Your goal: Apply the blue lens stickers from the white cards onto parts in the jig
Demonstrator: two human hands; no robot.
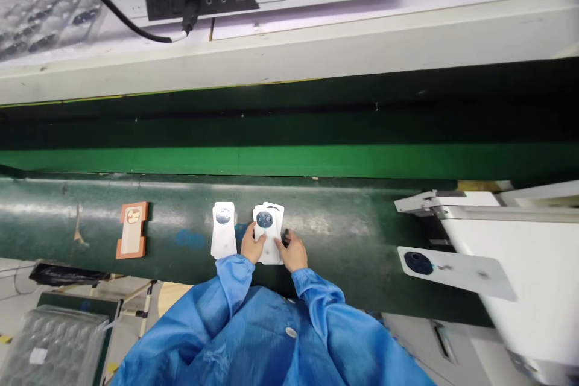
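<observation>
A small stack of white phone back panels point(268, 247) lies on the dark green bench in front of me. The top panel has a dark round camera area at its upper end, and others show fanned out beneath it. My left hand point(252, 245) grips the stack's left edge, thumb over the top panel. From the right, my right hand point(294, 251) closes on the opposite edge, its thumb also on the panel. Just left of my left hand lies a second stack of white phone back panels point(223, 234).
An orange fixture point(141, 247) with a pale panel in it sits farther left. At the right, another white panel point(456, 270) reaches out from a white machine point(534, 277). A green strip point(289, 160) and a raised shelf point(289, 51) run behind the bench.
</observation>
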